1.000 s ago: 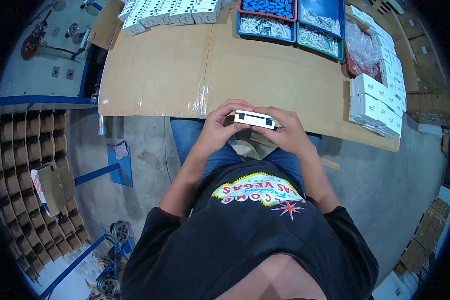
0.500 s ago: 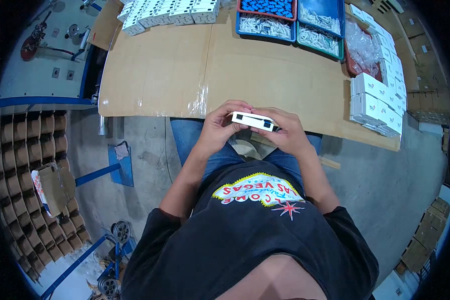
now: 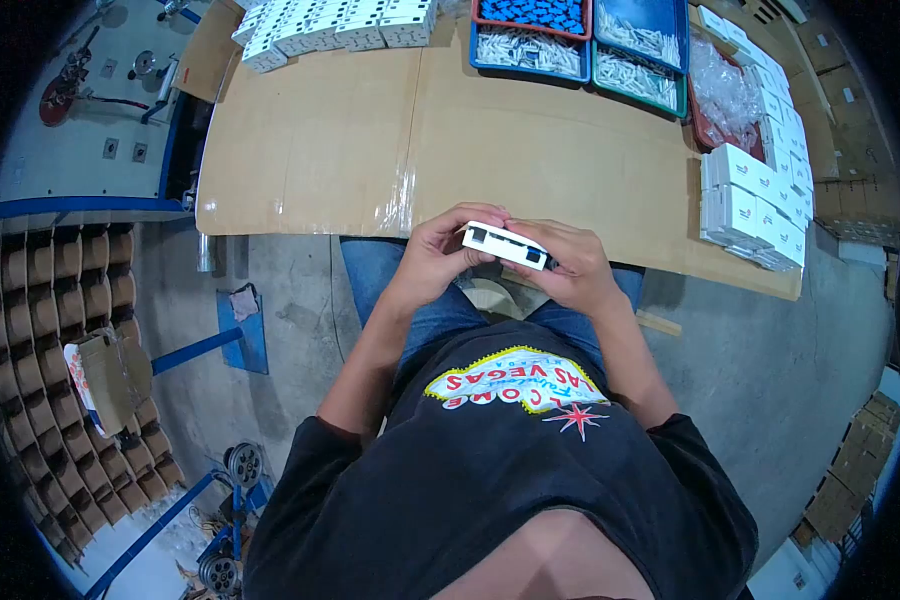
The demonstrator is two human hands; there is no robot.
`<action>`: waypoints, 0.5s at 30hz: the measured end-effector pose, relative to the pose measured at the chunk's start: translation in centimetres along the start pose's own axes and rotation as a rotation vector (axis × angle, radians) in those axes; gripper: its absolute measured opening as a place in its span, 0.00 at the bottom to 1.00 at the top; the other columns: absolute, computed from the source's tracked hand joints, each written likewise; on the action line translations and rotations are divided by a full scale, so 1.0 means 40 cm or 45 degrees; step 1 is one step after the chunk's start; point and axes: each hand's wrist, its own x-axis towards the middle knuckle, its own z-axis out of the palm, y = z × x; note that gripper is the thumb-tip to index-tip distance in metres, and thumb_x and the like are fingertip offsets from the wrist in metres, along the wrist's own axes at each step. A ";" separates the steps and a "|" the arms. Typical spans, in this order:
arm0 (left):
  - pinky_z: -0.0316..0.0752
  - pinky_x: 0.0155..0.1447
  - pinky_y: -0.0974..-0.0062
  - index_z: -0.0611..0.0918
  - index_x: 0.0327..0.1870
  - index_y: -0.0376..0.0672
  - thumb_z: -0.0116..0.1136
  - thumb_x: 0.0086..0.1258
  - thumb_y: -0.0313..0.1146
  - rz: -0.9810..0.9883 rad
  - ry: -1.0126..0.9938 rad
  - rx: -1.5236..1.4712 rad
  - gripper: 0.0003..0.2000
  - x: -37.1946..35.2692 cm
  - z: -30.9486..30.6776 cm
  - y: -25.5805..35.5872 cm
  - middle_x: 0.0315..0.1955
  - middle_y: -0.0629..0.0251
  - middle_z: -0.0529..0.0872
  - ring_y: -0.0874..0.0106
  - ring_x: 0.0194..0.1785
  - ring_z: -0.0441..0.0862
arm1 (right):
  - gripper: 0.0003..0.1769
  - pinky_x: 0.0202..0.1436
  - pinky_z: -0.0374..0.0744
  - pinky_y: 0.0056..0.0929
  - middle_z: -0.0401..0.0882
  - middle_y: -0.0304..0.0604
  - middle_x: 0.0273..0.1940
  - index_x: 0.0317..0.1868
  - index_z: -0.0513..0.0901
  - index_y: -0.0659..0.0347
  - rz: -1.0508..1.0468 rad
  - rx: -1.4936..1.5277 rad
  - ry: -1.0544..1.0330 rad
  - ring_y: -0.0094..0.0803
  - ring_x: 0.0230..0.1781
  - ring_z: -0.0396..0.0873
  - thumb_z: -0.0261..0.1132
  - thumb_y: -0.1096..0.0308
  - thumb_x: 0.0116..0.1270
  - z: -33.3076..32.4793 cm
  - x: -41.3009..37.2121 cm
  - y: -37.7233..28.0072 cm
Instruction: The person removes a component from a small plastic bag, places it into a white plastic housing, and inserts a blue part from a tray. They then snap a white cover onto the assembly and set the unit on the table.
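Observation:
Between both hands, just past the near edge of the cardboard-covered table (image 3: 310, 150), is a small white box-like piece (image 3: 505, 246) with dark openings along its visible side. My left hand (image 3: 440, 255) is closed on its left end, thumb below and fingers behind. My right hand (image 3: 575, 262) grips the right end, with its fingers over the far edge. A dark part shows at the right end of the piece, partly covered by the right fingers.
White boxes (image 3: 335, 25) stand in rows at the back left. Trays hold blue parts (image 3: 535, 14) and white parts (image 3: 530, 50) at the back. Stacked white boxes (image 3: 755, 210) and a tray of clear plastic bags (image 3: 725, 95) are at the right.
The white piece has tilted slightly in my hands, its right end a little lower. The fingers of my right hand have shifted slightly over it.

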 end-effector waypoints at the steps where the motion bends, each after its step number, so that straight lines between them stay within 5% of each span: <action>1: 0.72 0.76 0.66 0.85 0.61 0.39 0.71 0.67 0.21 -0.021 -0.006 -0.016 0.21 0.000 0.000 0.000 0.65 0.58 0.83 0.66 0.71 0.78 | 0.27 0.50 0.87 0.37 0.90 0.53 0.53 0.60 0.86 0.66 -0.032 -0.024 0.013 0.47 0.49 0.90 0.79 0.70 0.59 0.000 0.000 -0.001; 5: 0.69 0.78 0.65 0.82 0.68 0.40 0.71 0.67 0.22 -0.057 -0.015 0.030 0.26 -0.001 0.006 0.000 0.73 0.57 0.77 0.66 0.76 0.73 | 0.29 0.50 0.87 0.37 0.90 0.53 0.54 0.59 0.86 0.66 -0.120 -0.127 0.074 0.48 0.50 0.90 0.80 0.71 0.56 0.002 0.003 -0.001; 10: 0.65 0.80 0.65 0.62 0.83 0.44 0.72 0.71 0.30 0.011 0.227 0.003 0.41 -0.001 0.053 -0.015 0.81 0.58 0.64 0.67 0.79 0.67 | 0.31 0.52 0.88 0.39 0.89 0.52 0.55 0.61 0.85 0.65 -0.208 -0.240 0.217 0.48 0.52 0.90 0.79 0.72 0.54 0.017 0.010 -0.002; 15: 0.73 0.74 0.68 0.57 0.85 0.46 0.67 0.77 0.32 -0.119 0.357 -0.156 0.40 -0.019 0.096 -0.034 0.77 0.59 0.68 0.69 0.74 0.72 | 0.32 0.55 0.88 0.39 0.89 0.51 0.57 0.61 0.85 0.65 -0.155 -0.269 0.271 0.49 0.55 0.89 0.79 0.73 0.52 0.028 0.010 0.001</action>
